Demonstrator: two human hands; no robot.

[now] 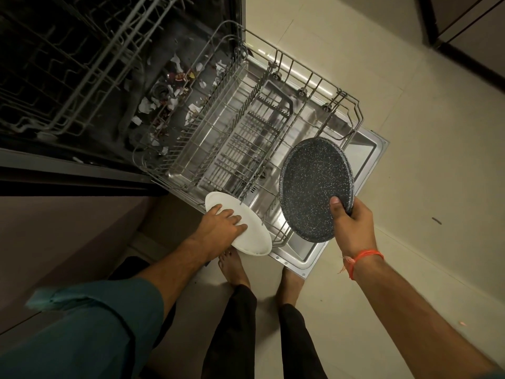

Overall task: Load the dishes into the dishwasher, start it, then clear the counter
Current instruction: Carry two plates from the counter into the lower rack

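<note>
The dishwasher stands open, its steel door (363,160) folded down and the lower wire rack (246,127) pulled out over it. My left hand (221,221) holds a white plate (251,236) at the rack's near corner, fingers spread over its top face. My right hand (351,222) grips a dark speckled plate (311,184) by its near rim, thumb on the face, tilted above the rack's right side. The rack holds no dishes that I can see.
An upper wire rack (68,67) sits inside the dark tub at the upper left. Scraps of paper and debris (175,99) lie on the tub floor. My bare feet (235,269) stand on the pale tiled floor (410,119) at the door's front edge. A dark cabinet front (68,228) runs along the left.
</note>
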